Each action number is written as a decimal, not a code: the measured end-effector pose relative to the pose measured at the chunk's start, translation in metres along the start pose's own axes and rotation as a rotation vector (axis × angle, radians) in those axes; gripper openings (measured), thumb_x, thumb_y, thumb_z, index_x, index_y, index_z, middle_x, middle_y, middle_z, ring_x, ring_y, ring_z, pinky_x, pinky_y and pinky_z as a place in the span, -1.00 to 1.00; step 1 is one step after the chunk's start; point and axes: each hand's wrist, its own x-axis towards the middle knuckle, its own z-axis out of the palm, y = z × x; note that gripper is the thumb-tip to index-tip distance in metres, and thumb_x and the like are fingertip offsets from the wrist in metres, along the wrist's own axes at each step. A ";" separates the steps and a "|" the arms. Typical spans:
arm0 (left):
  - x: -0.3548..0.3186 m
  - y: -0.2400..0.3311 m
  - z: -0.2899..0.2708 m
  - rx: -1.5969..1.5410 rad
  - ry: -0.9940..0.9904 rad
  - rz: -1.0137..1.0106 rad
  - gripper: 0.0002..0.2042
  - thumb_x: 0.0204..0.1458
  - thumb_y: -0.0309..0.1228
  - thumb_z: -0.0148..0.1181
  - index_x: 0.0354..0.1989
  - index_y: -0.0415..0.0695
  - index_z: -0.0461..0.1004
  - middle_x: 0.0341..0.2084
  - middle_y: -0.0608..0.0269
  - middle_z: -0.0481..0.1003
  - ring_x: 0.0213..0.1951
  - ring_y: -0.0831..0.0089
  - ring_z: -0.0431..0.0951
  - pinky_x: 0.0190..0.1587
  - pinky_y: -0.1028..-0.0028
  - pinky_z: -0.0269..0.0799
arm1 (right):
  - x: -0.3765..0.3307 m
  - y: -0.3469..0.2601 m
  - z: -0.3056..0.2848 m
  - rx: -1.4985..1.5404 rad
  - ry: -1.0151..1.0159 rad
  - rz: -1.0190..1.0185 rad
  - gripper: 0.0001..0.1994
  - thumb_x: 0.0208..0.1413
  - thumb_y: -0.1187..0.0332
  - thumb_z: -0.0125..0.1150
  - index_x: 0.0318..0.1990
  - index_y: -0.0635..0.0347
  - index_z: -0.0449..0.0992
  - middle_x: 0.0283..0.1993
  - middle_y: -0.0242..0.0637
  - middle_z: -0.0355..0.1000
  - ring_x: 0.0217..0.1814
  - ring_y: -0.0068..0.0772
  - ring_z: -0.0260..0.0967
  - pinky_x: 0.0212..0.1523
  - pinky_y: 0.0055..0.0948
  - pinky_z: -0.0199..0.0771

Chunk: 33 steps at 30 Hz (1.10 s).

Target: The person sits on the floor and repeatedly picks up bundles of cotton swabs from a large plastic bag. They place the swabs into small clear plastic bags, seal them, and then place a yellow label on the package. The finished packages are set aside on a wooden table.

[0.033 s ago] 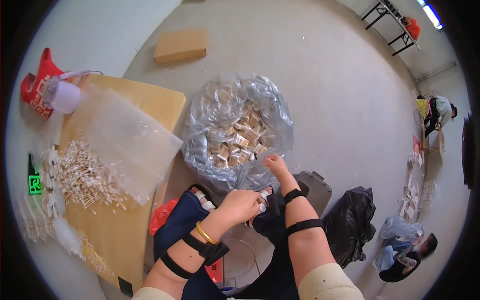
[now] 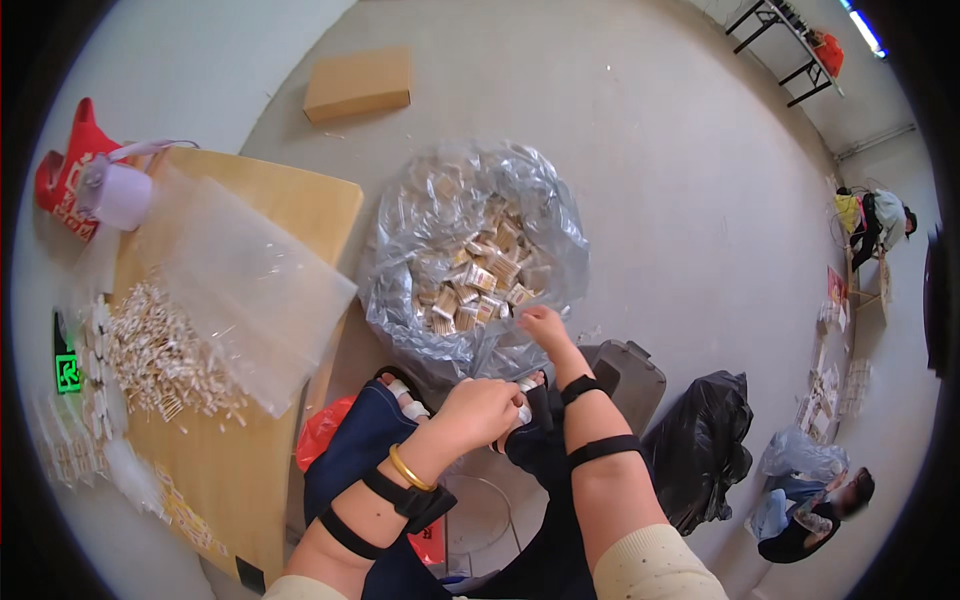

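Observation:
A large translucent plastic bag stands open on the floor before me. Inside lie several small clear packets of cotton swabs. My right hand is at the bag's near right rim, its fingers closed on the crumpled plastic. Nearer to me, my left hand is curled shut just below the bag, above my feet. Its fingertips face away, so what they hold, if anything, is hidden. Loose cotton swabs are heaped on the wooden table to my left, beside flat clear plastic sheets.
A lilac cup-shaped container and a red bag are at the table's far left. A cardboard box lies on the floor ahead. To my right are a grey bin and a black plastic bag. Two people sit farther right.
The table and nearby things have shifted slightly left in the view. Both hands keep nearly the same pose and place.

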 end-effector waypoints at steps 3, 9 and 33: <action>0.009 -0.019 0.000 -0.033 0.057 -0.071 -0.83 -0.03 -0.41 -0.01 -0.42 -0.18 0.52 -0.46 0.04 0.54 -0.33 0.07 0.55 -0.21 0.17 0.43 | 0.027 -0.004 0.050 -0.169 0.020 -0.084 -0.76 -0.02 0.35 0.17 -0.21 0.26 0.58 -0.29 -0.18 0.57 -0.25 -0.33 0.52 -0.20 -0.43 0.48; 0.023 -0.034 -0.022 -0.001 0.071 -0.182 -0.89 -0.03 -0.44 0.02 -0.41 -0.17 0.46 -0.49 0.11 0.52 -0.42 0.09 0.53 -0.35 0.22 0.39 | 0.090 0.011 0.107 -0.206 -0.143 -0.053 -0.79 -0.03 0.35 0.20 -0.27 0.26 0.62 -0.31 -0.13 0.57 -0.24 -0.29 0.55 -0.19 -0.44 0.49; 0.038 -0.040 -0.048 -0.533 0.632 -0.158 -0.45 -0.07 -0.46 0.25 0.12 -0.26 0.19 -0.01 -0.04 0.27 0.11 0.10 0.24 0.19 0.25 0.12 | -0.011 -0.078 0.043 0.872 -0.277 0.195 -0.68 0.11 0.37 0.22 0.02 0.22 0.42 -0.06 -0.40 0.47 -0.01 -0.55 0.36 -0.01 -0.45 0.33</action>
